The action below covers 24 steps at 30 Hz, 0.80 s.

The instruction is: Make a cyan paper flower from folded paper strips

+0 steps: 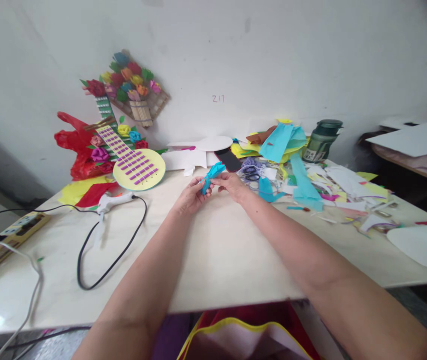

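Note:
A small blue paper flower, gathered narrow at its lower part, is held up over the middle of the table between both hands. My left hand has its fingers closed around the flower's lower end. From the other side, my right hand pinches at the gathered part with thumb and fingers. Which fingertips touch the paper on the right is partly hidden. Behind the hands lies a dark phone.
A white glue gun with a looping black cord lies left, near a yellow power strip. Paper-flower crafts and a yellow ukulele-shaped piece stand behind. Paper scraps, blue crepe paper and a green bottle are at right.

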### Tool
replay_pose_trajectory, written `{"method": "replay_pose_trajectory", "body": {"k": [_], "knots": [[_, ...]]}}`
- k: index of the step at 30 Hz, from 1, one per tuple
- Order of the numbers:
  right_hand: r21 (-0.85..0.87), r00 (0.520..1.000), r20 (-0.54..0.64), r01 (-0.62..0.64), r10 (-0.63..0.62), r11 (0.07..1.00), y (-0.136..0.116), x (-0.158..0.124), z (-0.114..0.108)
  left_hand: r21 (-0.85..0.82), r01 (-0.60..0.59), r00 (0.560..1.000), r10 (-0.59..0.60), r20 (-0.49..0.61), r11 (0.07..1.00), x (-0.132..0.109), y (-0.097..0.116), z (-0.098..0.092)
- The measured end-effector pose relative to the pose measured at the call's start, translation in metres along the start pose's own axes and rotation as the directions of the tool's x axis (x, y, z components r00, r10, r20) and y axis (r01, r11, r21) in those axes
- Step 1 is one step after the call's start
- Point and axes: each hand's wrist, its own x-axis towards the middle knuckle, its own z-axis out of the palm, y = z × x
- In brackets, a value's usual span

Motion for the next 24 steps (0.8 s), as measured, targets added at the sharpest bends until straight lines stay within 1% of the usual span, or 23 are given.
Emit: {"method": "replay_pose_trajectory", "body": {"k": [6,9,11,14,18,20,24], "knots": [[0.02,0.998,-0.067,-0.005,0.007,1.0,-0.001,0.0,0.003,0.112,-0.079,0.997,0.081,-0.014,0.991,0.001,-0.003,0.001],[0.006,0.995,-0.103,0.003,-0.003,1.0,-0.001,0.001,0.004,0.225,-0.127,0.989,0.142,-0.05,0.966,0.002,-0.004,0.003],[-0.03,0.992,-0.124,0.018,-0.022,0.999,0.001,0.001,0.005,0.306,-0.139,0.983,0.169,-0.074,0.942,0.003,-0.005,0.003],[-0.121,0.985,-0.154,0.056,-0.075,0.991,0.002,0.001,0.008,0.34,-0.143,0.98,0.182,-0.085,0.929,0.004,-0.005,0.002],[-0.274,0.972,-0.153,0.13,-0.177,0.953,0.005,0.001,0.01,0.272,-0.122,0.984,0.152,-0.094,0.955,0.003,-0.004,0.002],[-0.366,0.961,-0.135,0.177,-0.241,0.913,0.008,0.003,0.009,0.248,-0.107,0.985,0.136,-0.103,0.963,0.002,-0.004,0.003],[-0.56,0.927,-0.098,0.25,-0.363,0.79,0.014,0.004,0.005,0.267,-0.101,0.975,0.148,-0.163,0.958,0.003,-0.006,0.002]]}}
